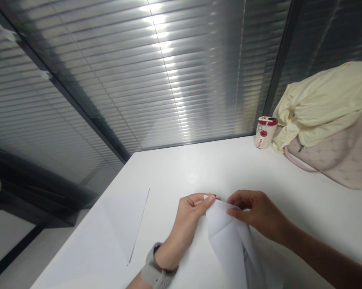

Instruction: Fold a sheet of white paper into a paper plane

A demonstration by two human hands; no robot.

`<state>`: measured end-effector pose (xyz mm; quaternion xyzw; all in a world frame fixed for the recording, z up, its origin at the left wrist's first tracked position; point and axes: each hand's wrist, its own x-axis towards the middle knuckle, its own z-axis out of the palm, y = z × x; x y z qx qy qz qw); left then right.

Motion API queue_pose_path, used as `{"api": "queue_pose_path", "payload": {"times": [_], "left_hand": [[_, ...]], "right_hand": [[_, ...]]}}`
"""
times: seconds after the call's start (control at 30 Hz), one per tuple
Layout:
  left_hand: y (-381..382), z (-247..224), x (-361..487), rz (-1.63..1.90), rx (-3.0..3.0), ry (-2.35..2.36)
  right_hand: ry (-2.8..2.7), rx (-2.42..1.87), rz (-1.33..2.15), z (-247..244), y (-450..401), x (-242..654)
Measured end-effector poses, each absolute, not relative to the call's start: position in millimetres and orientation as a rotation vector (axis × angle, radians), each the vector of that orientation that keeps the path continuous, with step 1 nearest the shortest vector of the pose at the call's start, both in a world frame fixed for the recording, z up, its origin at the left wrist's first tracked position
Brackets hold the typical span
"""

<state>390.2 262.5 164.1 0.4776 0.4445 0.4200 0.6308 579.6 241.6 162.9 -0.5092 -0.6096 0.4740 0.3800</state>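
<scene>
A white sheet of paper point(226, 241) with crease lines and folded layers hangs between my hands, its lower part running off the bottom of the view. My left hand point(196, 206) pinches its upper left corner between thumb and fingers; a watch with a grey strap is on that wrist. At the upper right edge of the sheet, my right hand point(250, 206) grips the paper between thumb and fingers. The paper's lower right side is folded over and partly shadowed.
More white paper point(123, 224) lies flat on the white table point(175, 172) at the left. A cream and red coffee cup point(265, 132) stands at the back right, beside a pink quilted bag point(343, 156) with a pale yellow cloth point(328, 100) over it. Blinds rise behind the table.
</scene>
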Motion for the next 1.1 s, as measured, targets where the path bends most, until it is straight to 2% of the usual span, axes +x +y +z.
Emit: {"api": "queue_pose_path", "payload": {"times": [0.3, 0.6, 1.1], "left_hand": [[260.9, 163.2, 389.7, 1.003, 1.135, 1.023], [261.2, 170.2, 388.1, 1.001, 1.107, 0.946], [263.8, 167.3, 387.6, 0.981, 1.077, 0.898]], "right_hand": [[-1.549, -1.294, 1.232, 160.9, 242.5, 581.0], [-1.417, -1.19, 1.414, 157.9, 244.6, 584.1], [-1.434, -1.197, 1.428, 162.2, 244.6, 585.4]]}}
